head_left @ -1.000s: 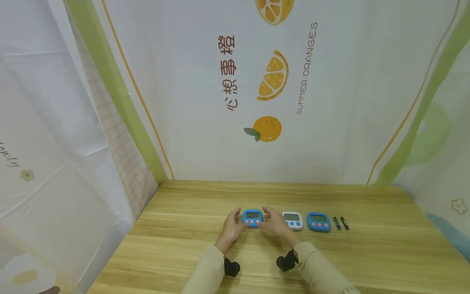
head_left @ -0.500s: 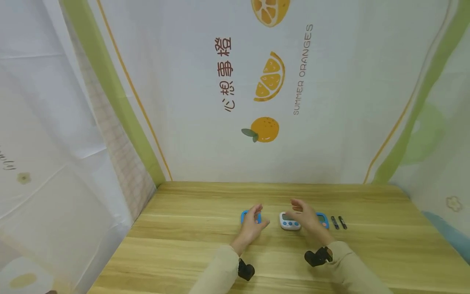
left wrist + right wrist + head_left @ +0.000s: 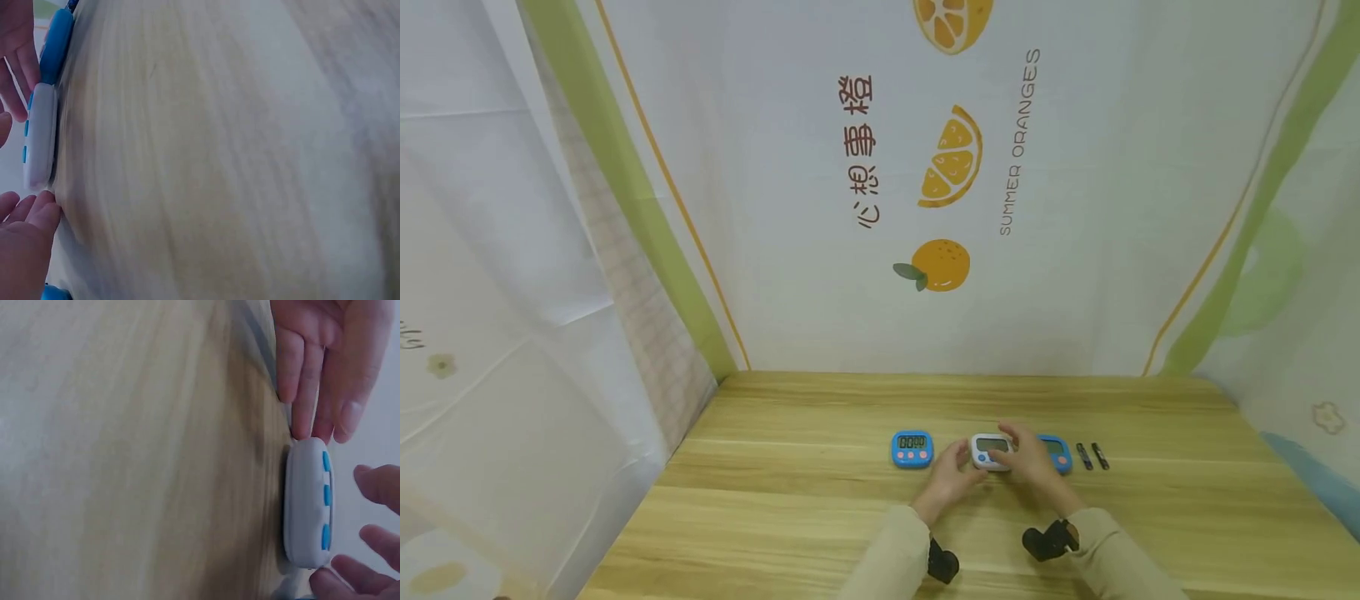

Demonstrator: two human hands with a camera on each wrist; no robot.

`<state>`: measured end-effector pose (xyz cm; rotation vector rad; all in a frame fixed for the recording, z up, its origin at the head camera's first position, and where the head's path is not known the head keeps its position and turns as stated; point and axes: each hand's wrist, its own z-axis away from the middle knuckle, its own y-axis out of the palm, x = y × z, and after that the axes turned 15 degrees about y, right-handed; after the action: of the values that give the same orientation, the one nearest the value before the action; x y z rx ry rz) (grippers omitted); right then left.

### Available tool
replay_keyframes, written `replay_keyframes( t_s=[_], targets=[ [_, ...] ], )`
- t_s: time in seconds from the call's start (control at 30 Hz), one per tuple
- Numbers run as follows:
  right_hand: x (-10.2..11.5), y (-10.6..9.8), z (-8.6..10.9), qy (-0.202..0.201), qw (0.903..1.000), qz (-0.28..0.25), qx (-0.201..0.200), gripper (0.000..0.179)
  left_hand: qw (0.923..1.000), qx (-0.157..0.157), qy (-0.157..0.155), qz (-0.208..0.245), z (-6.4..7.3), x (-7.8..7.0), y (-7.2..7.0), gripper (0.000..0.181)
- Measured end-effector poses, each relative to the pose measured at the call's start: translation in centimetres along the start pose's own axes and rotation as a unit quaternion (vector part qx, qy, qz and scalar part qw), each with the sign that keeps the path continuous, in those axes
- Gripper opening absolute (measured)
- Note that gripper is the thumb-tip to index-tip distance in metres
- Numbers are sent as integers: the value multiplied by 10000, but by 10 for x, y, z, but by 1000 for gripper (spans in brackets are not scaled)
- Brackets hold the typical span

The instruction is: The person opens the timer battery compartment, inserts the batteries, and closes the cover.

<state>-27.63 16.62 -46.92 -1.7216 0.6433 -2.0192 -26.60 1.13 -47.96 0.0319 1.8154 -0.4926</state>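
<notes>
A white digital kitchen timer with blue buttons lies on the wooden table, its screen blank. My left hand is at its left end, fingertips right at the edge in the right wrist view. Loosely bent, my right hand spans the other end, with its thumb over the front. From the side, the timer's white body rests low against the tabletop between both hands. A blue timer showing zeros lies to the left. Another blue timer is partly hidden behind my right hand.
Two small dark batteries lie side by side to the right of the timers. Behind the wooden table hangs a white cloth printed with oranges, and further cloths hang at both sides.
Both hands have left the left blue timer and shifted right to the white one. The right hand got there first; the left followed, uncovering the blue timer's zeros.
</notes>
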Motion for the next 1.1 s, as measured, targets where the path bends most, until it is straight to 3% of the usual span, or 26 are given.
replay_keyframes(
  t_s=[0.13, 0.33, 0.57, 0.8, 0.93, 1.1],
  targets=[
    [-5, 2, -2, 164, 9998, 93, 34, 53, 9996, 35, 65, 286, -1, 2, 2, 55],
    [-11, 5, -4, 141, 9998, -111, 89, 55, 9998, -188, 65, 81, 0, 7, 2, 53],
    [-13, 8, -1, 132, 9991, -281, 276, 59, 9980, -281, 239, 520, 0, 11, -1, 49],
    [-14, 8, 1, 63, 9979, -485, 433, 60, 9987, -354, 350, 56, 0, 10, -2, 46],
    [-14, 6, 0, 69, 9974, -529, 476, 58, 9978, -413, 523, -26, 0, 13, -2, 43],
    [-11, 0, 4, 142, 9968, -525, 579, 59, 9979, -407, 497, 24, 1, 15, -3, 45]
  ],
)
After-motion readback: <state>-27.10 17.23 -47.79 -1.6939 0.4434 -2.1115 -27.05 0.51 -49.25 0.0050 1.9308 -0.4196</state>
